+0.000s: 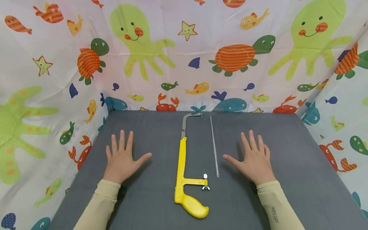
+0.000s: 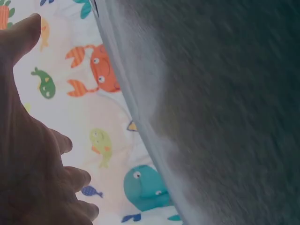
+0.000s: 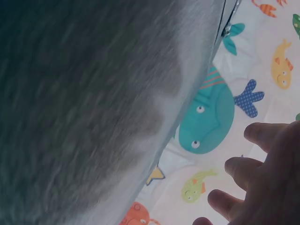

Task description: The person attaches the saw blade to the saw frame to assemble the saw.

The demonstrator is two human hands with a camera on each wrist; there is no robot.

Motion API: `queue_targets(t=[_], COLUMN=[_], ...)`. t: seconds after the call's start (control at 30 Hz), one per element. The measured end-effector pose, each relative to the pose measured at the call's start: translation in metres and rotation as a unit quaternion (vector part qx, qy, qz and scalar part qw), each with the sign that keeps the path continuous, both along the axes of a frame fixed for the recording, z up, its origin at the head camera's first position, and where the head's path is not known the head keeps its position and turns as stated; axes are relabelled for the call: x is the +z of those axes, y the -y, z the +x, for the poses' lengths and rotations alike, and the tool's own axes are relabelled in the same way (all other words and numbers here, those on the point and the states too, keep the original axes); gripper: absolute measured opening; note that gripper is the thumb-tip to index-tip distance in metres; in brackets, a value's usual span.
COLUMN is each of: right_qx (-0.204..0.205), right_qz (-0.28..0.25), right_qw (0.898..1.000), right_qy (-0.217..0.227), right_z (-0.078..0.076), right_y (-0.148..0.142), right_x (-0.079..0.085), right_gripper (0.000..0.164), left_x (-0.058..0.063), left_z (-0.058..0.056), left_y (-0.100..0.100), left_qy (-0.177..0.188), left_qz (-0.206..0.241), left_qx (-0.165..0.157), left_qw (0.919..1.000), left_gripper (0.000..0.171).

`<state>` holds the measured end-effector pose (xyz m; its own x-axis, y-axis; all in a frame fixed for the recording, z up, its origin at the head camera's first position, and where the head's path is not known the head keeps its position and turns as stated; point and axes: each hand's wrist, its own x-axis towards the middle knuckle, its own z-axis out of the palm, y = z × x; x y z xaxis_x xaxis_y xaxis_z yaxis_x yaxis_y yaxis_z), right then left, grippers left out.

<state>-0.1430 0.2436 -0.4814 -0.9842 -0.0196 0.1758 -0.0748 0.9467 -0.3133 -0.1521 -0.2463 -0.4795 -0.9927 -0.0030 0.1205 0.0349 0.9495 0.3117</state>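
Gray tabletop [image 1: 152,195] with yellow hacksaw frame [image 1: 180,163] and thin strip [image 1: 214,147] between left hand [image 1: 120,161] and right hand [image 1: 255,162], both spread.

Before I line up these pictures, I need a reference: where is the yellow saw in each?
Head: the saw lies at lower centre.
Left wrist: at most a dark sliver at the top edge, left of centre; too little to tell.
Right wrist: what looks like its metal front end, near the top, right of centre.
Shared landmark: the printed teal tail, just above that end in the head view, near the top in both wrist views.
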Motion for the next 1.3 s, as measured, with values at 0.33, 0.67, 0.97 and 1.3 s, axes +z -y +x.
queue_targets(t=[0.33, 0.67, 0.97, 1.3], right_qx=[0.014, 0.042, 0.069, 0.117], right_qz=[-0.008, -0.001, 0.001, -0.007], right_qw=[1.0, 0.999, 0.997, 0.993], right_qy=[0.016, 0.02, 0.026, 0.025], right_z=[-0.002, -0.006, -0.007, -0.004], right_y=[0.02, 0.049, 0.071, 0.084], right_x=[-0.001, -0.006, -0.004, -0.004], right_gripper=[0.12, 0.116, 0.112, 0.1], left_x=[0.002, 0.006, 0.011, 0.014], left_z=[-0.009, -0.01, -0.007, 0.0], left_y=[-0.036, -0.082, -0.124, -0.15], left_qy=[0.001, 0.003, 0.004, 0.019], left_qz=[-0.001, -0.007, -0.016, -0.01], left_qx=[-0.033, -0.081, -0.129, -0.167], left_qw=[0.9995, 0.9967, 0.9916, 0.9857], left_gripper=[0.125, 0.122, 0.121, 0.123])
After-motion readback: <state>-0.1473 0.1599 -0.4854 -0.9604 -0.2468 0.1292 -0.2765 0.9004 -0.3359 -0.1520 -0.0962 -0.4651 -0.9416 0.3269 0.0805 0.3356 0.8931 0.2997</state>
